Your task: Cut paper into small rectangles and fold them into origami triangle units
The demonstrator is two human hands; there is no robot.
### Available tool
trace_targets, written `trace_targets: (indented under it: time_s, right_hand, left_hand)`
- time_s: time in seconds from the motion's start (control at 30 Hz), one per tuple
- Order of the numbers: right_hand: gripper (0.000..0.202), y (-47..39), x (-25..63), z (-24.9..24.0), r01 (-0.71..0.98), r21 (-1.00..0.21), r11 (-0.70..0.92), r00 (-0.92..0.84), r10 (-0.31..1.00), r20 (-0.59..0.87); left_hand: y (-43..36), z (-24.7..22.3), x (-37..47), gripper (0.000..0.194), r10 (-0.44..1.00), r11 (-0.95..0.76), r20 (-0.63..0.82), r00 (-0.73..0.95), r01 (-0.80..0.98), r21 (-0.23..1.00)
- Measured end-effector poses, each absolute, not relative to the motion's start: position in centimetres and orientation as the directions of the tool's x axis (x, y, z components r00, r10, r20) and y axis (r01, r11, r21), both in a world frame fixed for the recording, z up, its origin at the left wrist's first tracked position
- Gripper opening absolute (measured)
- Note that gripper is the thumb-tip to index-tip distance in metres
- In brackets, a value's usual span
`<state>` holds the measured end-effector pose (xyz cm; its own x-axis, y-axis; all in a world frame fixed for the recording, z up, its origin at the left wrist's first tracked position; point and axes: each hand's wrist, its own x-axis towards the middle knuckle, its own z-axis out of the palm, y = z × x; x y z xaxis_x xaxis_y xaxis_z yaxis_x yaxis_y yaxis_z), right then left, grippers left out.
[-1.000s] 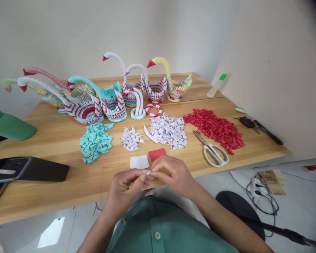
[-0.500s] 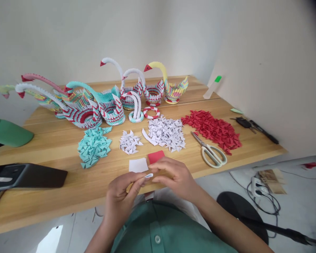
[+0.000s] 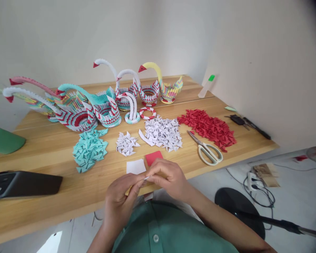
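Note:
Between my two hands is a small folded piece of white paper (image 3: pixel 146 178), mostly hidden by the fingers. My left hand (image 3: pixel 125 191) pinches its left end, and my right hand (image 3: pixel 168 177) pinches the right end with thumb and fingers. Just beyond the fingers lie a white paper sheet (image 3: pixel 135 166) and a red paper sheet (image 3: pixel 153 156), flat on the wooden table (image 3: pixel 100 189). Farther back are a small pile of white folded paper triangles (image 3: pixel 126 143), a larger white pile (image 3: pixel 163 133) and a short curved white strip of joined triangles (image 3: pixel 145 138).
Scissors (image 3: pixel 205 149) lie right of the hands, before a red triangle pile (image 3: pixel 208 127). Teal triangles (image 3: pixel 90 149) are at left. Several paper swans (image 3: pixel 79 117) and a red-and-white ring (image 3: pixel 147 113) stand behind. A black device (image 3: pixel 37 182) and green bottle (image 3: pixel 5 140) sit far left.
My right hand has come in to the left and closed on the folded paper, pressing its open loop flatter. The view has shifted slightly.

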<state>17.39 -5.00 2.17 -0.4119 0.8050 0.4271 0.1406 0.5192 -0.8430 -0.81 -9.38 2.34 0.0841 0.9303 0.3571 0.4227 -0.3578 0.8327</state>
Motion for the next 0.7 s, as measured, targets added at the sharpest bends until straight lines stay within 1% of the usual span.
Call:
trace_targets:
  time_s: [0.13,0.2,0.27,0.5,0.6,0.7]
  right_hand:
    - [0.012,-4.6,18.1,2.8,0.157,-0.898,0.41,-0.48,0.827,0.293]
    - [0.014,-4.4,18.5,3.1,0.179,-0.909,0.377,-0.477,0.841,0.255]
    - [0.015,-4.3,18.8,3.2,0.19,-0.904,0.383,-0.464,0.846,0.261]
    - [0.013,-4.1,18.2,2.8,0.167,-0.857,0.487,-0.496,0.793,0.354]
    - [0.014,-4.1,18.1,2.8,0.168,-0.853,0.493,-0.498,0.79,0.359]
    - [0.017,-4.1,18.2,2.9,0.18,-0.853,0.489,-0.519,0.784,0.341]
  left_hand:
    - [-9.2,2.5,-0.9,0.017,0.941,-0.316,0.337,0.037,0.454,0.833]
    - [-9.1,2.5,-0.9,0.017,0.944,-0.3,0.328,0.014,0.446,0.843]
    - [-9.1,2.6,-0.9,0.017,0.945,-0.299,0.328,0.011,0.439,0.847]
    - [-9.0,2.5,-0.8,0.015,0.941,-0.322,0.337,0.042,0.426,0.846]
    - [-8.9,2.4,-1.0,0.016,0.934,-0.34,0.351,0.062,0.453,0.824]
    - [-8.8,2.2,-1.3,0.015,0.914,-0.392,0.388,0.116,0.495,0.776]
